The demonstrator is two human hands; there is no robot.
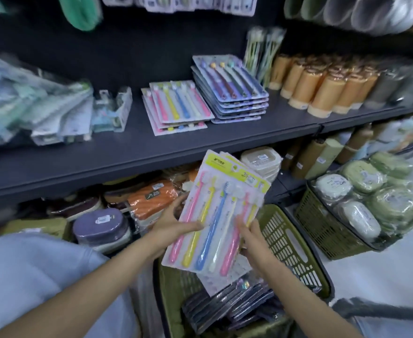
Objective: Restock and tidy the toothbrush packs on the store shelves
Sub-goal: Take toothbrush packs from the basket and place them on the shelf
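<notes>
At the bottom centre of the frame, dark packs (227, 311) are seen lying in an olive basket (295, 252). Just above it, at lower centre, a bundle of pastel toothbrush packs (215, 215) is held between both hands. The left hand (173, 225) is curled round the bundle's left edge, thumb laid across the front; the right hand (251, 240) is pressed against the lower right edge, its fingers partly hidden behind the card, so how they lie cannot be told.

The bundle's long axis is tilted, heads toward the upper right, handles toward the lower left. The matching stack of pastel packs (176, 108) is found on the dark shelf (127, 152) straight up the frame, slightly left of the hands, with a taller stack of dark-handled packs (232, 89) just beside it on the right. The shelf stack is angled the other way, so a turn of the bundle is judged necessary before it is laid down. The left hand is judged the nearer.
</notes>
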